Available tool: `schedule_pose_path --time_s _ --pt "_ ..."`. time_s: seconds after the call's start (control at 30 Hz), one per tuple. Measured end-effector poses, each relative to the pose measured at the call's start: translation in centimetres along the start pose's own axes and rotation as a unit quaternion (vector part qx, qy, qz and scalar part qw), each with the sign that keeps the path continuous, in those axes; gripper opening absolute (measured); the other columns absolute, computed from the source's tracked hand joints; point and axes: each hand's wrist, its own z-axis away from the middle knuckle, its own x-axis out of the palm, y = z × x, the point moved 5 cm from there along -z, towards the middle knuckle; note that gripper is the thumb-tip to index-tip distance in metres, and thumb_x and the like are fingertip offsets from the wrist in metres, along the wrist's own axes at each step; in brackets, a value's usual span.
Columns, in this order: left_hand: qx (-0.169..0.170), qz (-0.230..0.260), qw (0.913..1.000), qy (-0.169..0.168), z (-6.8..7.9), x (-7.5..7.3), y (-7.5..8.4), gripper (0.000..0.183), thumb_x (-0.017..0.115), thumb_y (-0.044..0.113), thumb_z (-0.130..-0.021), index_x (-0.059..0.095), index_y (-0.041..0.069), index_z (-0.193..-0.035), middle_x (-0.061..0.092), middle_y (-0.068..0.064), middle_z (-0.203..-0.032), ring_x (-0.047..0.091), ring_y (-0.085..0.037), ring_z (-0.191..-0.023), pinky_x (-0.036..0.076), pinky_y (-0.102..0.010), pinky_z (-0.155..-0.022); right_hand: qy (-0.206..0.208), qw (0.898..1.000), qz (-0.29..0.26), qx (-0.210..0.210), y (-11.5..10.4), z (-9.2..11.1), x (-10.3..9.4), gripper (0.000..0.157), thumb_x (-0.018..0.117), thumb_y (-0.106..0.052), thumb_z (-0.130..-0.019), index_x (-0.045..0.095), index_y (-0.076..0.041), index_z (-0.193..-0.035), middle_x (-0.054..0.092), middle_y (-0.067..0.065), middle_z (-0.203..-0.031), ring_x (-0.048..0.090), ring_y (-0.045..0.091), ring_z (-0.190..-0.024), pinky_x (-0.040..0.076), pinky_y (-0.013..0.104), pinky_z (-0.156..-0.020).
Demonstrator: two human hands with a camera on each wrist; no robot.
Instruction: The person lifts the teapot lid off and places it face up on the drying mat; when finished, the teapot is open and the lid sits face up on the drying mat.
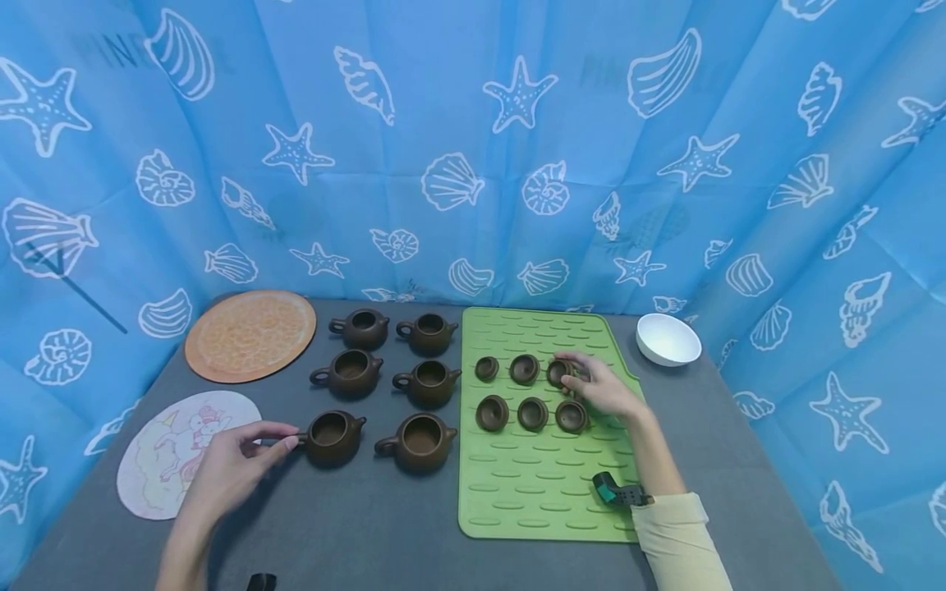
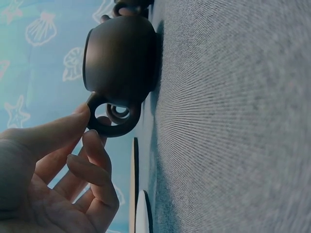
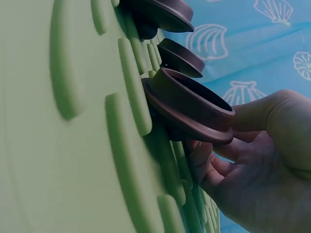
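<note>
By its loop handle, my left hand (image 1: 232, 466) pinches a dark brown lidless teapot (image 1: 334, 447), the front one of the left column. In the left wrist view, thumb and forefinger meet on the handle (image 2: 124, 130) while the pot's base is at the grey cloth. Over the green mat (image 1: 510, 501), my right hand (image 1: 604, 389) holds a brown teapot lid (image 1: 557, 372) at the right end of the back row. This lid (image 3: 189, 109) lies upside down and tilted in the right wrist view, thumb at its edge and fingers beneath.
Several more lidless teapots (image 1: 421, 447) stand in two columns left of the mat. Other upturned lids (image 1: 532, 414) sit in two rows on it. An orange round mat (image 1: 251, 335) and a pale printed one (image 1: 158, 460) lie left. A white bowl (image 1: 668, 340) stands back right, near the blue curtain (image 1: 473, 123).
</note>
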Motion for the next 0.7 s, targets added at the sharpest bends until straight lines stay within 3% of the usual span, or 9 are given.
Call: schedule_pose_path --time_s 0.07,0.17,0.3,0.43,0.53,0.63,0.7 --pt "0.002 -0.001 1.0 0.002 0.0 -0.1 0.0 0.03 0.073 0.03 -0.106 0.078 0.011 -0.129 0.079 -0.013 -0.12 0.061 -0.016 -0.079 0.046 -0.026 -0.065 0.003 1.0 0.01 -0.006 0.0 -0.2 0.1 0.054 0.054 -0.002 -0.11 0.039 0.009 -0.16 0.047 0.035 -0.161 0.065 0.048 -0.13 0.058 0.049 -0.11" --pt "0.002 -0.005 1.0 0.003 0.1 -0.1 0.1 0.027 0.074 0.026 -0.105 0.078 0.012 -0.128 0.079 -0.013 -0.119 0.062 -0.016 -0.079 0.047 -0.026 -0.064 0.007 1.0 0.014 -0.007 0.1 -0.3 0.2 0.055 0.057 -0.004 -0.109 0.041 0.007 -0.161 0.047 0.033 -0.163 0.053 0.052 -0.146 0.049 0.059 -0.12" --pt "0.01 -0.014 0.9999 0.0 0.1 -0.2 0.2 0.024 0.075 0.022 -0.104 0.079 0.012 -0.125 0.08 -0.012 -0.116 0.063 -0.017 -0.079 0.048 -0.026 -0.063 0.011 1.0 0.005 -0.002 0.1 -0.2 0.3 0.058 0.061 -0.006 -0.108 0.041 0.005 -0.162 0.046 0.031 -0.164 0.053 0.052 -0.147 0.052 0.058 -0.118" --pt "0.015 -0.03 0.9994 -0.011 0.0 -0.3 0.3 0.023 0.075 0.023 -0.104 0.08 0.014 -0.125 0.08 -0.009 -0.114 0.064 -0.016 -0.081 0.049 -0.025 -0.063 0.014 1.0 0.004 0.012 0.3 -0.1 0.2 0.059 0.063 -0.009 -0.107 0.042 0.001 -0.162 0.048 0.029 -0.163 0.061 0.048 -0.139 0.06 0.039 -0.106" --pt "0.017 -0.035 0.9989 -0.026 0.0 -0.4 0.5 0.023 0.074 0.023 -0.104 0.079 0.014 -0.125 0.08 -0.008 -0.112 0.067 -0.016 -0.084 0.051 -0.026 -0.062 0.016 1.0 0.001 0.019 0.6 0.0 0.2 0.06 0.064 -0.01 -0.107 0.042 0.0 -0.162 0.05 0.029 -0.161 0.072 0.039 -0.119 0.059 0.027 -0.088" --pt "0.029 -0.039 0.9982 -0.036 -0.1 -0.7 0.8 0.025 0.075 0.025 -0.104 0.079 0.012 -0.125 0.08 -0.007 -0.111 0.07 -0.016 -0.088 0.053 -0.027 -0.061 0.017 1.0 -0.003 0.018 0.6 0.2 0.2 0.059 0.063 -0.009 -0.108 0.042 0.001 -0.162 0.05 0.031 -0.159 0.074 0.026 -0.096 0.056 0.025 -0.074" --pt "0.049 -0.045 0.9972 -0.035 -0.1 -1.0 1.1 0.024 0.076 0.023 -0.103 0.079 0.011 -0.123 0.081 -0.007 -0.111 0.073 -0.016 -0.09 0.055 -0.026 -0.062 0.018 1.0 -0.007 0.016 0.5 0.4 0.1 0.06 0.064 -0.009 -0.107 0.041 0.002 -0.162 0.049 0.032 -0.16 0.072 0.019 -0.091 0.055 0.027 -0.071"
